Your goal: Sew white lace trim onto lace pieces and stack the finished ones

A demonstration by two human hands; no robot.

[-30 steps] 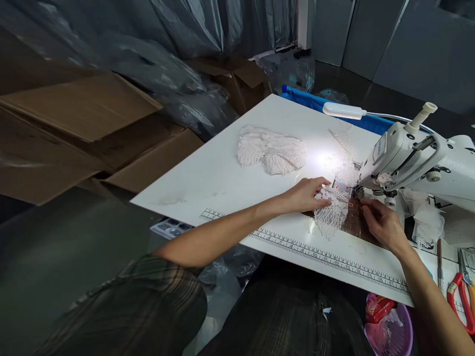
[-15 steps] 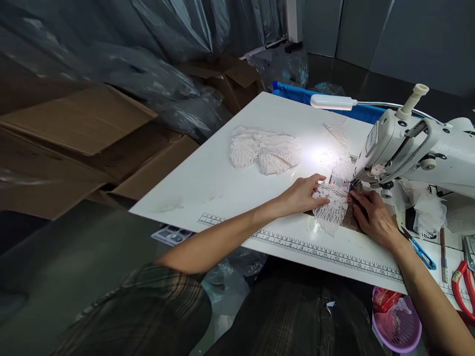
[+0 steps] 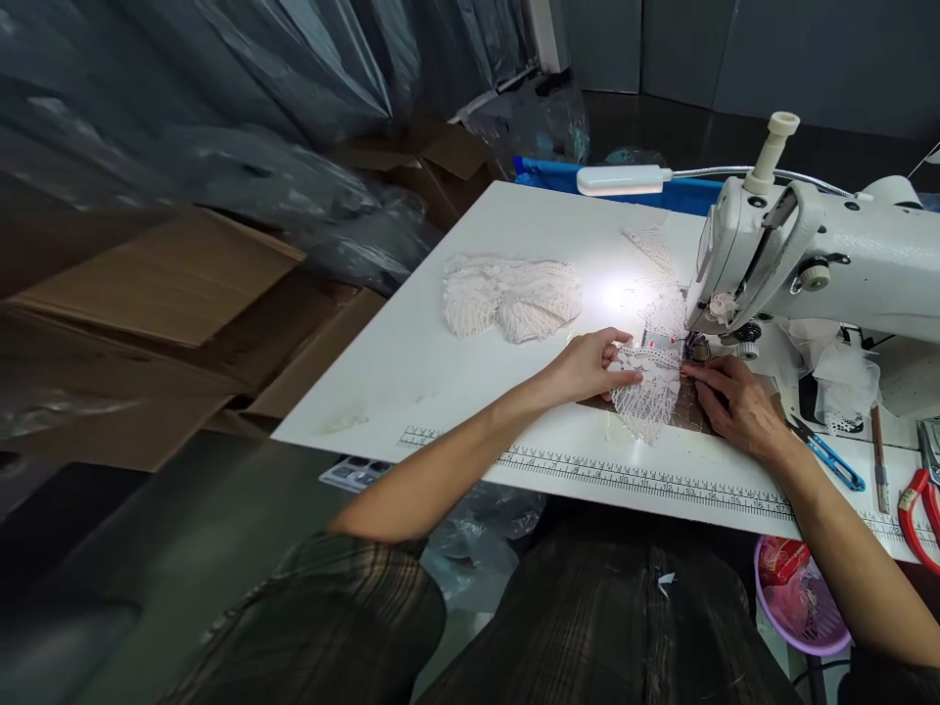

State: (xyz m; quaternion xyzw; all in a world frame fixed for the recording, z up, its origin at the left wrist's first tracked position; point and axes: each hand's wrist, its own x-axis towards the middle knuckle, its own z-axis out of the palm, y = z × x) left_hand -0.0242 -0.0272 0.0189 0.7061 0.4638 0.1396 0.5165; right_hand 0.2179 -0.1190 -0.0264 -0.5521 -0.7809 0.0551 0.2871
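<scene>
A piece of white lace (image 3: 646,403) lies on the white table (image 3: 455,352) in front of the needle of a white sewing machine (image 3: 808,255). My left hand (image 3: 587,364) pinches the lace's left edge between thumb and fingers. On the lace's right edge, just before the presser foot, my right hand (image 3: 734,397) presses down with its fingers together. More lace trails out behind the machine's foot.
A pile of white lace pieces (image 3: 506,294) lies further back on the table. A lamp (image 3: 624,179) shines over the needle. Blue snips (image 3: 829,455), red scissors (image 3: 921,509) and a pencil lie at the right. Cardboard boxes (image 3: 183,294) stand left; a purple basket (image 3: 804,607) hangs below.
My right hand has slid forward from the brown patch onto the lace's edge at the presser foot. My left hand stays on the lace. The view has swung to the right.
</scene>
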